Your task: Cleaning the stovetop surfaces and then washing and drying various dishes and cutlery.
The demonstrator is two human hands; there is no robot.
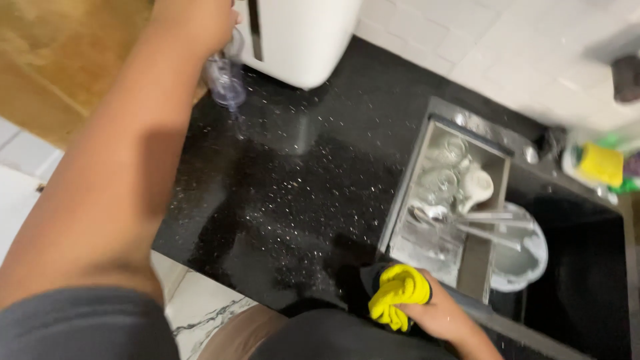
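The right hand (437, 313) is closed around a bunched yellow cloth (399, 295), holding it at the near edge of the black speckled worktop (293, 193), just where that edge meets the near-left corner of the sink (587, 267). The left hand (200, 20) is stretched out to the far-left corner of the worktop and is wrapped round the top of a small clear glass jar (225, 83), which hangs or stands just at the worktop's left edge, close beside a white appliance (300, 37) that sits against the back edge; the frame cuts the fingers off, so the exact grip cannot be made out. Between the two hands the worktop shows broad dull wet-looking streaks across its middle, which suggests that much of its surface has already been wiped, while the strip under the jar and beside the appliance looks as though it is yet to be gone over. To the right of the cloth, a steel drainer tray (500, 267) spans the left side of the sink, holding upturned glasses (443, 177), a white cup (475, 187) and some cutlery (467, 223), with a pale plate (530, 257) partly under its right side; these look washed and left to drain. At the far-right corner of the sink lies a yellow and green sponge (600, 163), below the white tiled wall (507, 47).
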